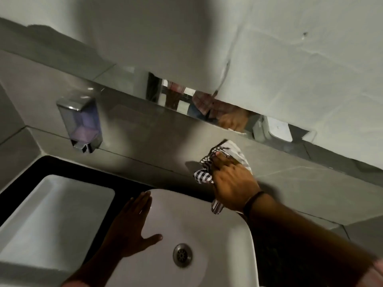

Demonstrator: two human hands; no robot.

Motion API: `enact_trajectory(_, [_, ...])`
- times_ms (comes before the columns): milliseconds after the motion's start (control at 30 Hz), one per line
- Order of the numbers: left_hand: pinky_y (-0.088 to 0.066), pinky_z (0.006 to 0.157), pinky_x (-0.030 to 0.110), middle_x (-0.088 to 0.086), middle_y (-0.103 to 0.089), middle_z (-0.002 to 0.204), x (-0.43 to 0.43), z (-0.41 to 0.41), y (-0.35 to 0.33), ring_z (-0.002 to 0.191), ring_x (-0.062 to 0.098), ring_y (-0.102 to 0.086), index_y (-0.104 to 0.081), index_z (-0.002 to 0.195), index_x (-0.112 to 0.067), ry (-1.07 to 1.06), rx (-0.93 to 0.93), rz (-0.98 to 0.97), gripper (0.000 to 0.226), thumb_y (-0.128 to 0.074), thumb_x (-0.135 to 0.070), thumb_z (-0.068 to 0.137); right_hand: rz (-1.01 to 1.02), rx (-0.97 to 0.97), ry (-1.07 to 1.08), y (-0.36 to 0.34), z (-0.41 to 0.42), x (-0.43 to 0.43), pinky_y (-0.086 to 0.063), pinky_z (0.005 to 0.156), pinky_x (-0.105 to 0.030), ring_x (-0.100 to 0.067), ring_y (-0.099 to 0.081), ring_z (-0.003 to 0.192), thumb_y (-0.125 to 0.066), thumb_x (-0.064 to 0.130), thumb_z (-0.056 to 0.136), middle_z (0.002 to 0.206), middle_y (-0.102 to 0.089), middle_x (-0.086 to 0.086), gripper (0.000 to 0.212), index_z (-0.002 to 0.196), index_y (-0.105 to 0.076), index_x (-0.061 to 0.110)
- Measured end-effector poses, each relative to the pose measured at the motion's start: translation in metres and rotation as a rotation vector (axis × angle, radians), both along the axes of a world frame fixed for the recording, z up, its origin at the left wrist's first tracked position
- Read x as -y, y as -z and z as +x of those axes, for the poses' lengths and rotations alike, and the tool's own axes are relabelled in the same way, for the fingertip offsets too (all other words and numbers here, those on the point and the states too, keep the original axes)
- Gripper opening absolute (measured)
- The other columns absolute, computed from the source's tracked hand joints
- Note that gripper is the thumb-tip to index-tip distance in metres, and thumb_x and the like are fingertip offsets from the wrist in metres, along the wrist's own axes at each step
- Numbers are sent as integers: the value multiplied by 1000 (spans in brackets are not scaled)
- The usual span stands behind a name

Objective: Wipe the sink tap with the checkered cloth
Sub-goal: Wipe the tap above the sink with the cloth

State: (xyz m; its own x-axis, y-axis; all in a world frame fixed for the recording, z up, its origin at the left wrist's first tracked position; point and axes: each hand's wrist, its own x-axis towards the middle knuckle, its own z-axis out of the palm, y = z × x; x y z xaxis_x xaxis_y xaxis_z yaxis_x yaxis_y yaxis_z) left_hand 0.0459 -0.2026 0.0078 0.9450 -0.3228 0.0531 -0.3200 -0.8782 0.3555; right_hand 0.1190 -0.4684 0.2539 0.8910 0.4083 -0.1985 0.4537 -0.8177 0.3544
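Note:
My right hand [230, 179] grips the black-and-white checkered cloth [235, 153], bunched up and pressed against the spot behind the white sink's [226, 228] back rim. The tap itself is hidden under the cloth and my hand. One end of the cloth hangs out below my wrist, over the sink rim. My left hand [129, 226] lies flat on the sink's left rim, fingers spread, holding nothing. The metal drain [182, 255] shows in the bottom of the basin.
A second white sink [47, 220] sits to the left on a black counter [68, 165]. A chrome soap dispenser [79, 124] with purple liquid hangs on the grey tiled wall. A mirror strip [207, 104] runs above, partly covered in white.

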Motion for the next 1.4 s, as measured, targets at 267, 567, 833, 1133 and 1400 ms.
enact_trajectory(267, [-7, 127, 40, 9, -11, 173, -3, -1, 7, 160, 25, -8, -21, 162, -6, -4, 19, -25, 119, -37, -93, 84, -308, -126, -174, -24, 43, -42, -51, 103, -40, -32, -65, 110, -19, 72, 96, 112, -71, -10, 81, 94, -71, 10])
enact_trajectory(567, [3, 125, 35, 8, -8, 173, -3, -2, 6, 160, 27, -9, -18, 163, -6, -11, 53, -64, 119, -35, -94, 84, -324, -314, -258, -53, 57, -24, -45, 105, -37, -22, -60, 107, -30, 56, 101, 109, -68, -6, 61, 98, -73, 12])
enact_trajectory(833, [9, 122, 28, 9, -14, 172, 0, -4, -3, 157, 30, -16, -25, 161, -6, -2, 67, -53, 119, -37, -94, 82, 72, -109, -263, -23, 42, 25, -30, 124, -39, -29, -48, 141, -31, 54, 102, 149, -58, -13, 62, 136, -63, 13])
enact_trajectory(1133, [-3, 118, 28, 13, -42, 161, -3, 5, -9, 150, 24, -23, -52, 148, -2, 7, -54, 49, 119, -44, -96, 77, 1672, -60, 446, 50, -18, 13, -32, 125, -52, -19, -48, 146, -46, 29, 107, 154, -56, -4, 47, 150, -51, 12])
enact_trajectory(1400, [7, 125, 32, 6, -6, 175, -1, 17, 2, 160, 23, 5, -44, 150, -2, 31, -71, 84, 120, -45, -96, 76, 2227, -219, 934, 37, -14, 13, -64, 73, -37, -27, -80, 85, -43, 36, 109, 111, -77, -26, 48, 130, -64, -2])
